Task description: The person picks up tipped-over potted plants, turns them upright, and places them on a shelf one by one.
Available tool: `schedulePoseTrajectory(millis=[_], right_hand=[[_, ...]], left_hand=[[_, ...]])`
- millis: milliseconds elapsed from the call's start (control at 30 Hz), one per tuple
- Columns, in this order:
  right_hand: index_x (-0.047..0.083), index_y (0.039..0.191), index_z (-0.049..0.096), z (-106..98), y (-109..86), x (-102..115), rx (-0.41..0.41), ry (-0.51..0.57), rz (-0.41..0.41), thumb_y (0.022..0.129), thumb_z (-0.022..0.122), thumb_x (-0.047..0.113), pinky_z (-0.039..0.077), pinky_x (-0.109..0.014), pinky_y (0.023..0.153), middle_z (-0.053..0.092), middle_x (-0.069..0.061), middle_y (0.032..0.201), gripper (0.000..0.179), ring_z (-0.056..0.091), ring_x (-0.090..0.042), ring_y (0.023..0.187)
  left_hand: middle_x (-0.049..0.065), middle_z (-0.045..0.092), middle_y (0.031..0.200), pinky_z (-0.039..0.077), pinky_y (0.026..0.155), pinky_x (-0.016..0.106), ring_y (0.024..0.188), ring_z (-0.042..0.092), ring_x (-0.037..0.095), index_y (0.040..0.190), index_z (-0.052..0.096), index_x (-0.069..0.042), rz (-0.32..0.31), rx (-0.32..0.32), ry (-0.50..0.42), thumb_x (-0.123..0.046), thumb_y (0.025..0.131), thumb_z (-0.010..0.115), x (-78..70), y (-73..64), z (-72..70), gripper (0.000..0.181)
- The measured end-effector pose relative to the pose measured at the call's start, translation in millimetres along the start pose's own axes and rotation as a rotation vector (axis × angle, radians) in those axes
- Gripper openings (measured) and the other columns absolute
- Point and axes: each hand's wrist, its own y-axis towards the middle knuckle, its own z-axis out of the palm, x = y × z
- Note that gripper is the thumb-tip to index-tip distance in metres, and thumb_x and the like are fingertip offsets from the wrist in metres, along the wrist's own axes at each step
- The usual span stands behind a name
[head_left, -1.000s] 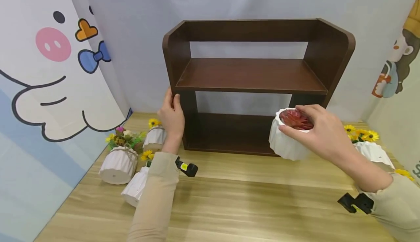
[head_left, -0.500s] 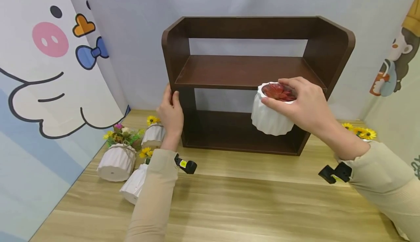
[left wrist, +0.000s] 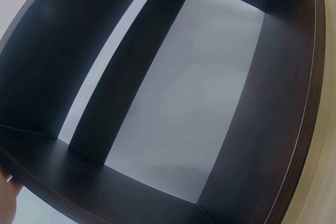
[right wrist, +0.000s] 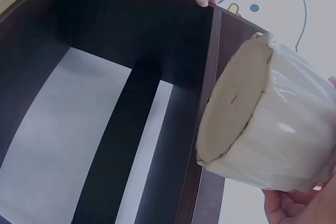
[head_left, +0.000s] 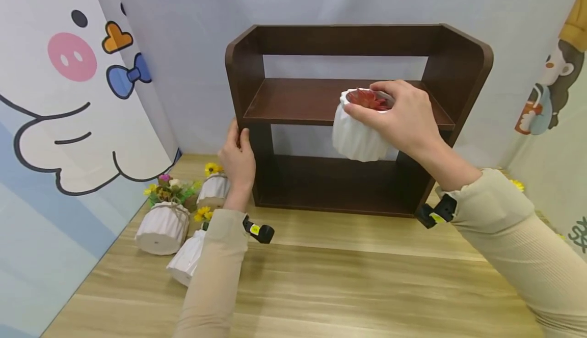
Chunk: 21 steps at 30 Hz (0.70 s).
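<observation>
A dark brown two-tier shelf point(head_left: 293, 99) stands upright on the table. My left hand point(head_left: 239, 164) grips its left side panel, thumb at the front edge and fingers on the outer side. In the left wrist view the shelf point(left wrist: 262, 119) fills most of the picture. My right hand point(head_left: 405, 119) holds a white fluted flowerpot point(head_left: 357, 136) by the rim. Inside the pot is a red succulent point(head_left: 367, 98). The pot hangs in the air before the upper board's front edge. In the right wrist view the underside of the flowerpot point(right wrist: 236, 100) shows.
Left of the shelf are several white pots with artificial flowers point(head_left: 162, 228), one partly hidden by my left forearm. Yellow flowers point(head_left: 517, 185) peek out behind my right sleeve. A grey cloth wall point(head_left: 202, 73) rises behind, with cartoon panels at both sides.
My right hand has carried the succulent pot up and leftward, from low at the shelf's right side to the height of the upper board. My left hand has stayed on the side panel.
</observation>
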Motion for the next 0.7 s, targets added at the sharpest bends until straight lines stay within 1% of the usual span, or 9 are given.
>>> schedulePoseTrajectory(millis=[100,300,467,567,700], right_hand=[[0.005,0.115,0.062,1.6,7.0,2.7,0.003,-0.003,0.027,0.074,0.064,0.055,0.041,-0.040,0.082,0.062,-0.013,0.113,0.065,0.053,-0.027,0.103],[0.007,0.114,0.062,1.2,20.2,11.1,0.020,0.034,0.102,0.074,0.061,0.059,0.045,-0.033,0.073,0.062,-0.009,0.111,0.066,0.052,-0.020,0.099],[0.006,0.116,0.061,4.7,31.6,17.2,0.019,0.042,0.123,0.070,0.063,0.060,0.046,-0.035,0.077,0.061,-0.009,0.113,0.070,0.052,-0.021,0.102],[0.005,0.118,0.060,9.5,38.6,17.3,0.026,0.019,0.118,0.070,0.063,0.060,0.046,-0.036,0.080,0.060,-0.010,0.115,0.074,0.052,-0.022,0.104],[0.003,0.121,0.057,16.8,47.0,14.7,0.044,-0.010,0.109,0.070,0.062,0.061,0.049,-0.037,0.079,0.059,-0.012,0.116,0.078,0.052,-0.024,0.104]], left_hand=[[0.007,0.065,0.113,0.051,0.073,0.037,0.083,0.065,0.025,0.126,0.056,-0.019,-0.002,0.000,0.004,-0.027,0.095,0.048,1.0,-0.4,-0.4,0.034],[0.007,0.066,0.110,0.051,0.069,0.038,0.074,0.063,0.025,0.125,0.057,-0.018,0.009,-0.011,0.009,-0.030,0.095,0.047,0.8,0.2,-0.7,0.034],[0.009,0.067,0.107,0.050,0.065,0.038,0.068,0.061,0.025,0.125,0.057,-0.018,0.020,-0.013,0.010,-0.029,0.094,0.048,-0.4,0.4,-1.0,0.034],[0.008,0.067,0.106,0.050,0.064,0.038,0.066,0.060,0.025,0.124,0.057,-0.018,0.021,-0.013,0.016,-0.030,0.094,0.047,-0.9,0.5,-1.1,0.034],[0.009,0.068,0.102,0.049,0.063,0.039,0.064,0.059,0.025,0.123,0.058,-0.019,0.017,-0.016,0.023,-0.029,0.094,0.048,-1.1,0.0,-0.9,0.032]])
